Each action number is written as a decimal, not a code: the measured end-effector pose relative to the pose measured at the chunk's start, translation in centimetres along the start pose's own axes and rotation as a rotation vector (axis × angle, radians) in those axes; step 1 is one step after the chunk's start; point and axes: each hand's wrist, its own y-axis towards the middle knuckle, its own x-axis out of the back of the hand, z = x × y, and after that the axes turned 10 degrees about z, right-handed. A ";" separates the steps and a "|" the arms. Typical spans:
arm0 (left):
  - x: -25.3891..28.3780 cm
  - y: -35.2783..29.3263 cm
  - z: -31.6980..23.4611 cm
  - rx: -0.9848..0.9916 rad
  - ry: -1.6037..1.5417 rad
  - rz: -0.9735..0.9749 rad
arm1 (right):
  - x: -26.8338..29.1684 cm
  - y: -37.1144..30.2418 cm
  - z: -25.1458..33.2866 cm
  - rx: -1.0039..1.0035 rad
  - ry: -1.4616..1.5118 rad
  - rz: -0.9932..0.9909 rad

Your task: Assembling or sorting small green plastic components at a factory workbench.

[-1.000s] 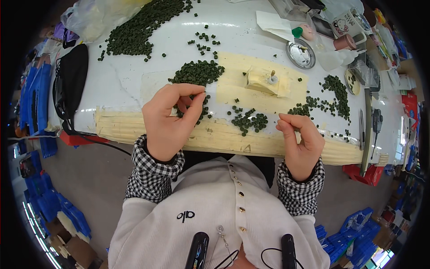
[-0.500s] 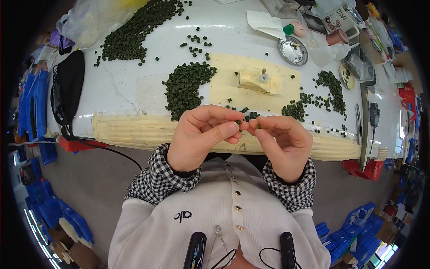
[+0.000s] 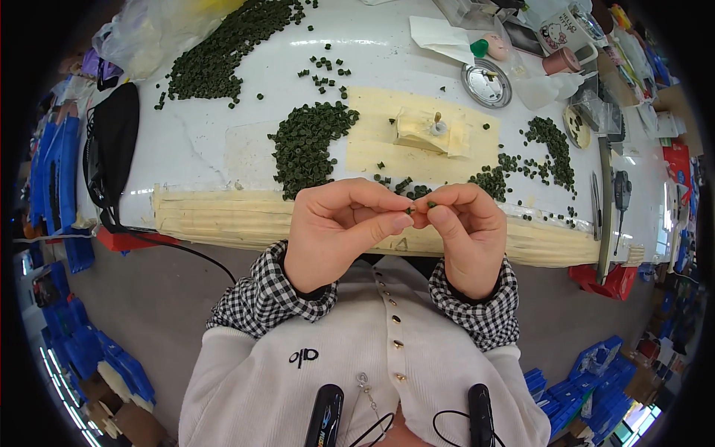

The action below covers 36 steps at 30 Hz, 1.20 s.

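Observation:
Above the table's near edge my two hands meet fingertip to fingertip. My left hand (image 3: 339,227) pinches a small dark green part (image 3: 409,211) between thumb and forefinger. Another small green part (image 3: 431,205) sits in the thumb-and-forefinger pinch of my right hand (image 3: 467,231). Both parts are too small to make out fully. Just beyond my left hand lies a pile of dark green spool-shaped parts (image 3: 309,145). Several loose green pieces (image 3: 402,185) lie right behind my fingertips, and a smaller pile (image 3: 489,182) is past my right hand.
A taped block with an upright peg (image 3: 432,134) stands on the yellow-taped patch. A larger green pile (image 3: 216,63) lies far left, beside a clear plastic bag (image 3: 145,37). At right are scattered parts (image 3: 551,153), a round metal lid (image 3: 486,83) and a black cloth bag (image 3: 112,153) at left.
My hands have drawn closer together; the right moved left, so the fingertips now touch or nearly touch. Both keep their pinch on the small green parts.

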 end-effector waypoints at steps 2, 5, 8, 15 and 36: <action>-0.2 0.0 -0.1 0.004 0.011 -0.012 | -0.3 0.1 -0.1 0.042 -0.091 0.002; -0.4 -0.1 0.0 -0.007 -0.006 -0.037 | -0.6 0.1 -0.2 0.074 -0.235 0.001; -0.2 -0.2 -0.1 -0.005 0.012 -0.026 | -0.7 0.0 -0.3 0.093 -0.296 -0.002; -0.1 -0.3 -0.2 0.028 0.003 -0.016 | -0.9 -0.2 -0.5 0.087 -0.309 -0.047; 0.0 0.0 0.5 0.135 -0.156 -0.078 | -1.1 -0.6 -0.9 0.139 -0.279 -0.062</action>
